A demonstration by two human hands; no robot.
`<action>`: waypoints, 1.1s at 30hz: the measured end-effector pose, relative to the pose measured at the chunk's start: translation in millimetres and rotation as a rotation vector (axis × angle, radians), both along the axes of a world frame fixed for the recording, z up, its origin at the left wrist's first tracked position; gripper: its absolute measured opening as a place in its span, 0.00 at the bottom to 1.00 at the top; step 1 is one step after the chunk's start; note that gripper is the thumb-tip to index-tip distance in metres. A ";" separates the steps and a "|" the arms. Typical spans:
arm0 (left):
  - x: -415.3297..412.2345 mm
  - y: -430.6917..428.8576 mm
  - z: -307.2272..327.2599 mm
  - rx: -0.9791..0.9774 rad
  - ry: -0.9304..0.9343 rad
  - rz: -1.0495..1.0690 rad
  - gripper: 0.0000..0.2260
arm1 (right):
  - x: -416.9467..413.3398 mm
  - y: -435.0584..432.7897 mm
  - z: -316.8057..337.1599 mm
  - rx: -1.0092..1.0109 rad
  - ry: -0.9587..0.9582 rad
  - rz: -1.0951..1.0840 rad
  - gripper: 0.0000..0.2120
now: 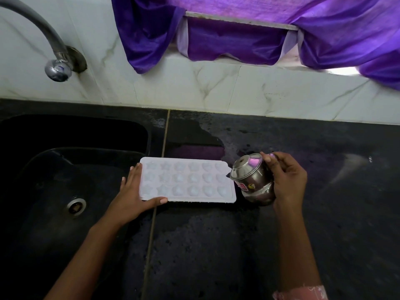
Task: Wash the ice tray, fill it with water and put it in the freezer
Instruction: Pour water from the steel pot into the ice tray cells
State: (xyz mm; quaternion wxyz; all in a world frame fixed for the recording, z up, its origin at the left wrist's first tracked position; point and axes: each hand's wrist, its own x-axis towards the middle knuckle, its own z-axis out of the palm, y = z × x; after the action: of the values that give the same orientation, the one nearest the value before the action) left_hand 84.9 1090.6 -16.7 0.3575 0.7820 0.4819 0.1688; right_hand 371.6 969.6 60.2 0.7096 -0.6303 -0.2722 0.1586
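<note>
Head view shows me the white plastic ice tray with star and heart moulds (pixel 187 182) lying flat on the wet black stone counter (pixel 216 245), its long axis running left to right, its left end overhanging the black sink (pixel 54 169). My left hand (pixel 132 197) lies spread flat against that left end, thumb along the near edge. My right hand (pixel 287 180) wraps a small round steel pot (pixel 252 179) just beside the tray's right end, mouth tilted toward the tray. I cannot make out whether the moulds or the pot hold water.
</note>
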 end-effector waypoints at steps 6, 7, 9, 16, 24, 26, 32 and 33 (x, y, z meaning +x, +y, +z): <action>-0.4 -0.2 -0.4 0.009 -0.005 0.001 0.58 | 1.0 -0.4 -0.6 -0.027 -0.003 -0.013 0.11; -0.5 -0.1 -0.3 0.009 -0.004 0.000 0.58 | 0.9 -0.4 -0.2 -0.030 -0.002 -0.019 0.10; -0.4 -0.1 -0.3 0.006 -0.003 0.001 0.58 | -0.1 0.0 0.8 -0.023 0.001 -0.026 0.10; -0.2 1.6 -1.9 0.013 0.005 -0.002 0.59 | -0.7 -1.9 -2.2 0.010 0.110 -0.042 0.08; -0.7 1.2 -2.2 0.012 0.005 -0.003 0.58 | -7.2 -0.6 6.6 0.084 0.240 -0.008 0.04; -0.4 1.0 -1.4 0.010 0.004 -0.005 0.59 | -8.8 1.1 7.0 0.084 0.248 -0.002 0.04; 0.0 0.7 -1.0 0.013 0.002 -0.002 0.59 | -17.5 8.0 7.9 0.095 0.258 0.029 0.02; -0.2 0.6 -1.1 0.013 -0.002 -0.002 0.58 | -19.8 9.3 9.4 0.096 0.254 0.038 0.01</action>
State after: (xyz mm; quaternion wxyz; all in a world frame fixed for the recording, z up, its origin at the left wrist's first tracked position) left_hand 84.7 1091.2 -17.8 0.3530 0.7844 0.4799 0.1722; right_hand 351.7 979.0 69.6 0.7644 -0.5653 -0.1992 0.2374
